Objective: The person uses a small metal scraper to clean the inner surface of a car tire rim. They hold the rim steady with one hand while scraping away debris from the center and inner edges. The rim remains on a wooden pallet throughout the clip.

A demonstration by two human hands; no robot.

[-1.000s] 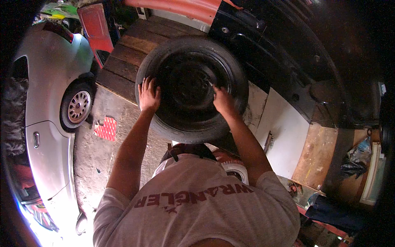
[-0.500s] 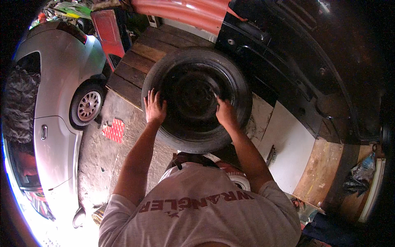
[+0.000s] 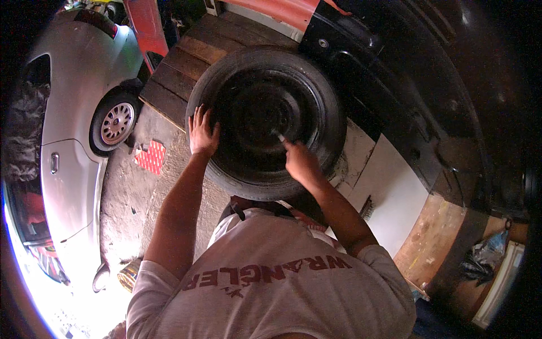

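A black tyre (image 3: 319, 87) on a black steel wheel rim (image 3: 254, 104) lies flat in front of me on dark wooden boards. My left hand (image 3: 203, 133) rests on its left sidewall, palm down and fingers stretched out. Over the lower right part of the rim, my right hand (image 3: 302, 163) is closed around a slim tool (image 3: 280, 137) with a pale end, which points toward the hub. The tool's kind is too small and dark to make out, and so is whether its end touches the rim.
A silver car (image 3: 76, 113) stands at the left. On the concrete floor lies a red patterned piece of card (image 3: 150, 157). A large black panel (image 3: 395, 90) rises at the right. A wire brush (image 3: 368, 208) lies on a white board (image 3: 389, 186).
My right hand has moved the tool from the rim's right side inward and down, near the hub. My left hand stays on the tyre's left side. The view has shifted slightly.
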